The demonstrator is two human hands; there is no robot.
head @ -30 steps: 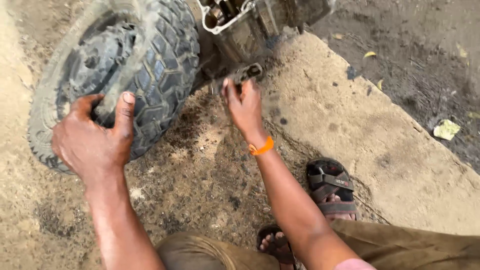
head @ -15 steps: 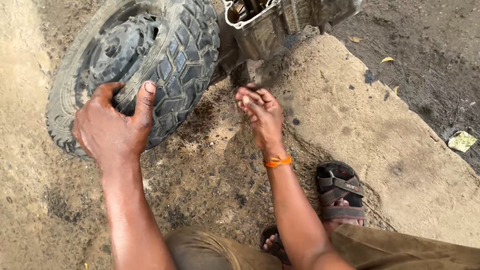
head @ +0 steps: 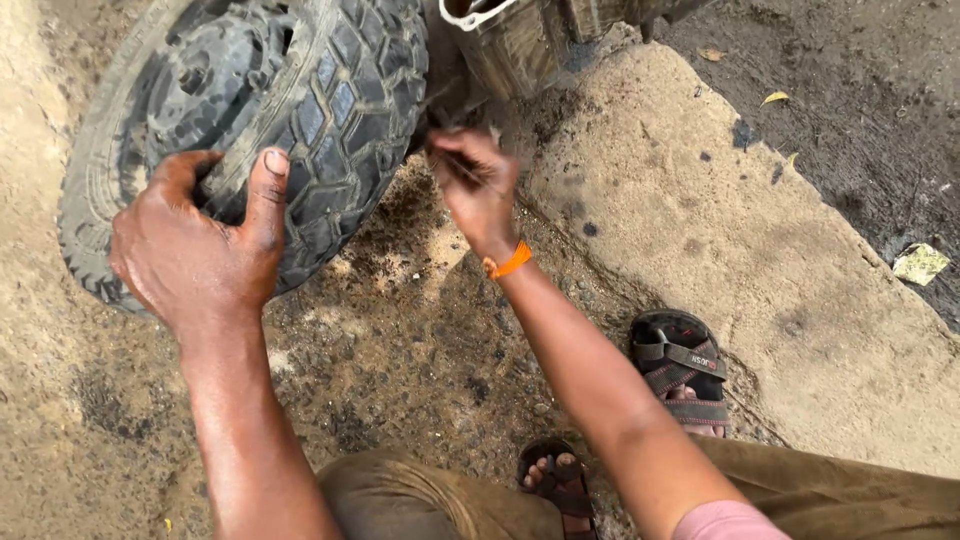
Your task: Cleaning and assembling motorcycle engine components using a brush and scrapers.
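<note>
Dirt ground [head: 400, 380] below; left hand [head: 195, 250] clamped on knobby tyre [head: 340, 110], as before; right hand [head: 480, 190] now drawn back from metal underframe [head: 510, 50], fingers pinched, contents blurred

left hand [head: 195, 250] curled, gripping | right hand [head: 480, 185] outstretched, fingers pinched
</note>
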